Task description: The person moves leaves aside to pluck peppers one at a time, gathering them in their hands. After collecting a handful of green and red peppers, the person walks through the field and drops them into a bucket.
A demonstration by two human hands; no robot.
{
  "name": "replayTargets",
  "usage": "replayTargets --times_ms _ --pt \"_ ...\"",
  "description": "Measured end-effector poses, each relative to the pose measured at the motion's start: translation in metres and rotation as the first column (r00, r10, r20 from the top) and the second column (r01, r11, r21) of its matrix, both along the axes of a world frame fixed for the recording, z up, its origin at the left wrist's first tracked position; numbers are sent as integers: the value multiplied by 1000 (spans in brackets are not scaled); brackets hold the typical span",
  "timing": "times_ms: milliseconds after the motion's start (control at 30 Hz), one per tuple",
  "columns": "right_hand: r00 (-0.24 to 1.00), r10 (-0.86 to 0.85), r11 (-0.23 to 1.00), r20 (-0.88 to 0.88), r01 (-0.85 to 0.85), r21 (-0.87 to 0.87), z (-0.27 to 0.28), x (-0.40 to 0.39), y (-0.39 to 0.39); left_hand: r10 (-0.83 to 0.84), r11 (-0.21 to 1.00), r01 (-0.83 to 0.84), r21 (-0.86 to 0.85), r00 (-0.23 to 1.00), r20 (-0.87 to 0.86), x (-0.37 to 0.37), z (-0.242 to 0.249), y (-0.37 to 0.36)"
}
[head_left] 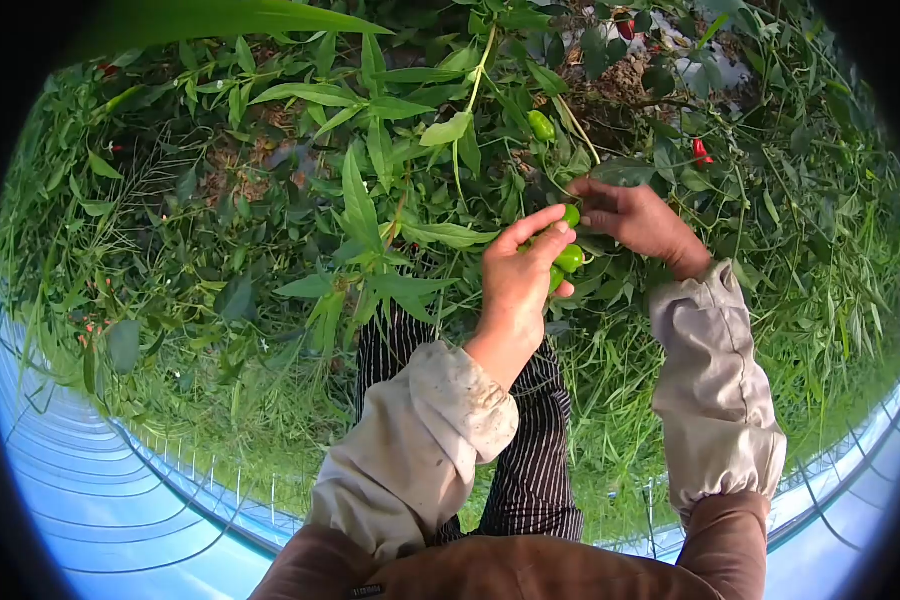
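Note:
Several green peppers (569,259) lie in my left hand (522,275), its fingers curled round them. One more green pepper (571,215) shows at the tips of its thumb and forefinger. Just to the right, my right hand (630,218) reaches in among the stems with bent fingers close to that pepper; whether its fingertips hold anything is too small to tell. Above the hands, another green pepper (541,126) hangs on the plant.
Red peppers (702,152) hang at the upper right. A tall leafy plant (370,230) stands left of my hands, and a long blade of leaf (220,22) crosses the top. Grass (610,400) surrounds my striped trouser legs (535,450).

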State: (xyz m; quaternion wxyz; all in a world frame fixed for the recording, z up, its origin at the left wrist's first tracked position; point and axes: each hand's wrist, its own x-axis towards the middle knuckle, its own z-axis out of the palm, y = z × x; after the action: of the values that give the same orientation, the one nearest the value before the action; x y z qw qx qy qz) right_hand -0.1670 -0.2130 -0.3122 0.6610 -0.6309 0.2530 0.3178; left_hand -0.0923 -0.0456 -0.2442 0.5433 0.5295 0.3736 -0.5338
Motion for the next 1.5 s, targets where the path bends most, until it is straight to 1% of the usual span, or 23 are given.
replayTargets --times_ms 33,133,167,200,300,333,400,467,533,600,667,733,800,833,867,933,1000,1133,1200,1233,1400,1467,1500 --pt "977 107 971 187 -62 -231 -6 1 4 17 996 -17 83 1000 -9 -1 0 -1" --pt "968 177 941 178 -113 -320 -12 -4 1 28 985 -51 167 990 140 0 1 -2" --pt "988 36 987 147 -13 -158 -11 -5 3 68 985 -87 152 990 127 5 1 1" --pt "988 39 988 149 -16 -152 -10 -5 2 71 983 -91 157 989 129 9 1 3" --pt "953 -301 953 23 302 -14 -6 -10 -4 68 996 -74 51 993 98 16 3 6" --pt "953 -303 953 19 304 -15 -5 -12 -5 66 996 -71 51 993 94 15 4 8" --pt "858 -497 853 -131 511 105 8 -3 -5 25 996 -19 -86 998 62 15 7 8" --pt "859 -493 859 -139 506 75 -7 -20 -11 33 994 -28 -109 998 49 15 10 6" --pt "593 -786 566 -173 803 186 -29 -44 -18 58 981 -50 -186 998 36 18 12 5" --pt "562 -803 536 -199 827 169 -5 -29 -12 38 979 -34 -200 999 16 23 12 6" --pt "489 -855 449 -171 865 226 -6 -38 -15 -25 926 -21 -376 993 -116 28 11 6" --pt "545 -825 495 -150 824 276 -10 -45 -19 -21 921 -52 -387 983 -182 29 12 6" --pt "654 -739 613 -163 752 240 4 -38 -22 -49 907 -67 -416 964 -262 28 13 7" --pt "704 -706 682 -81 706 193 2 -38 -22 -70 901 -52 -431 962 -263 26 12 9" --pt "704 -705 683 -82 706 188 2 -39 -25 -70 900 -55 -433 961 -267 25 12 9" --pt "835 -541 830 -105 550 99 3 -41 -34 -58 899 -60 -434 965 -254 24 12 8" --pt "839 -529 826 -128 544 150 7 -37 -31 -48 895 -78 -439 962 -269 25 11 9" --pt "875 -465 882 -136 471 9 8 -35 -25 -17 876 -104 -471 969 -246 31 12 9" --pt "915 -367 918 -166 385 93 7 -36 -25 -18 875 -99 -474 971 -237 33 11 10" --pt "950 -306 949 -70 310 64 4 -38 -24 -19 873 -95 -478 974 -228 34 10 11" --pt "968 -240 946 -70 249 206 9 -38 -26 60 844 -163 -510 976 -211 38 6 12" --pt "982 -138 979 132 114 171 10 -39 -26 21 929 -90 -358 981 -193 39 0 15" --pt "984 -156 973 80 139 184 11 -40 -25 -7 952 -42 -303 987 -158 38 2 13"
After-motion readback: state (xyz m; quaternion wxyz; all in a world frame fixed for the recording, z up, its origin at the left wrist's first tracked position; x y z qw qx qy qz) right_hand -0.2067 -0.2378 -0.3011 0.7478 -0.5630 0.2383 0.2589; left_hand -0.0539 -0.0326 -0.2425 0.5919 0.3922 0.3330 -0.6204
